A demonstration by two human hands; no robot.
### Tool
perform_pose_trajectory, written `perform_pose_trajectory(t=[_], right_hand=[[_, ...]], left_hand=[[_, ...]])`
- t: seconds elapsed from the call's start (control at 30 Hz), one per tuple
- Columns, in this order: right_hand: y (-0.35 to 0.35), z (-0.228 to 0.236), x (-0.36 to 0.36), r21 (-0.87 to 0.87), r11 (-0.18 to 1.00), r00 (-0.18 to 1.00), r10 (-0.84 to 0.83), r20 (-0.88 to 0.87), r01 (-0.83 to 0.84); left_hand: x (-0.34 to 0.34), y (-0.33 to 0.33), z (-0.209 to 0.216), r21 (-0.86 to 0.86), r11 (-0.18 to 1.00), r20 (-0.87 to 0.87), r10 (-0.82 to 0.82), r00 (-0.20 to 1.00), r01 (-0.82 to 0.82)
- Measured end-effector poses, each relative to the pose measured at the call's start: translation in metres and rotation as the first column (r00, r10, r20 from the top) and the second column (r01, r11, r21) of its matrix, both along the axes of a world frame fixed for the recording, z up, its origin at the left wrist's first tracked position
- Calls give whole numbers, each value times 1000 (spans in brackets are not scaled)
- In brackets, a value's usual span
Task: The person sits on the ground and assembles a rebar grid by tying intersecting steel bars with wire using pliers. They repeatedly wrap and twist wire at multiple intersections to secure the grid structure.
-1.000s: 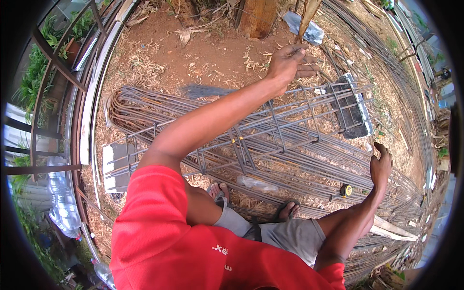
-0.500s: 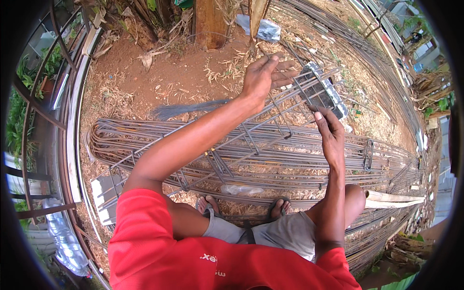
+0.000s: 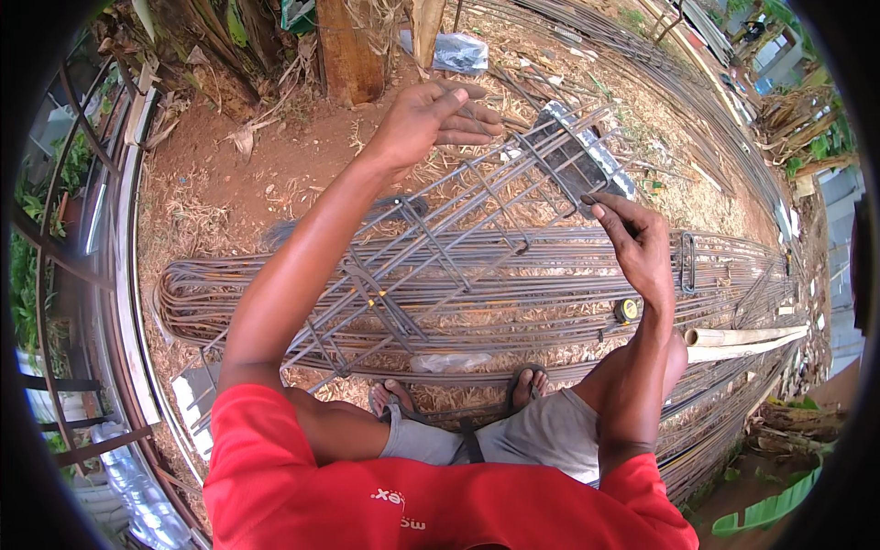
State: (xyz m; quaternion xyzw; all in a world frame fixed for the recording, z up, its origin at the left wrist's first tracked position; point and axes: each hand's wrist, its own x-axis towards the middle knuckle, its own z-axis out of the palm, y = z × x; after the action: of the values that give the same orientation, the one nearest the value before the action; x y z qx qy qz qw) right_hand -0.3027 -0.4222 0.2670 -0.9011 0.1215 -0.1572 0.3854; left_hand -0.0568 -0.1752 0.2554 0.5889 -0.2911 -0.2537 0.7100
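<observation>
A rebar cage [image 3: 467, 234] of long steel bars and square stirrups slants from lower left to upper right. My right hand [image 3: 637, 243] is closed, thumb and fingertips pinched on the lower corner of a stirrup [image 3: 553, 172] near the cage's far right end. Above the cage's upper side, my left hand [image 3: 435, 124] is open with fingers stretched toward the same stirrup, apart from it. A dark block with white edges [image 3: 600, 160] lies beneath that end. What looks like a dark pair of pincers [image 3: 367, 282] rests on the cage's middle.
Bundled bent rebars [image 3: 211, 284] cross the ground under the cage. A yellow-black tape measure [image 3: 626, 311] sits by my right forearm. Thin tie wire [image 3: 284, 232] lies behind my left arm. A white block [image 3: 194, 403] is at the left; a tree trunk [image 3: 351, 55] stands ahead.
My left hand has drawn back a little from the stirrup, leftward and up. My right hand stays at the stirrup's lower corner. The tape measure has come into sight beside my right forearm.
</observation>
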Motion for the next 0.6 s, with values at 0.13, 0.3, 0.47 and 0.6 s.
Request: perform_pose_trajectory(t=[0.13,0.3,0.47,0.6], right_hand=[[-15,6,-6,20,998,998,-66,-16,66],[-37,13,-16,-69,991,979,-124,-162,114],[-29,2,-13,-122,985,972,-146,-184,124],[-5,-13,-3,-121,992,991,24,-132,-40]], left_hand=[[5,4,7,-69,998,-54,-5,999,1],[6,9,12,-13,1000,-22,-26,999,26],[-22,-14,-7,-38,999,-109,-6,994,2],[-51,-36,-19,-27,996,-154,-82,985,79]])
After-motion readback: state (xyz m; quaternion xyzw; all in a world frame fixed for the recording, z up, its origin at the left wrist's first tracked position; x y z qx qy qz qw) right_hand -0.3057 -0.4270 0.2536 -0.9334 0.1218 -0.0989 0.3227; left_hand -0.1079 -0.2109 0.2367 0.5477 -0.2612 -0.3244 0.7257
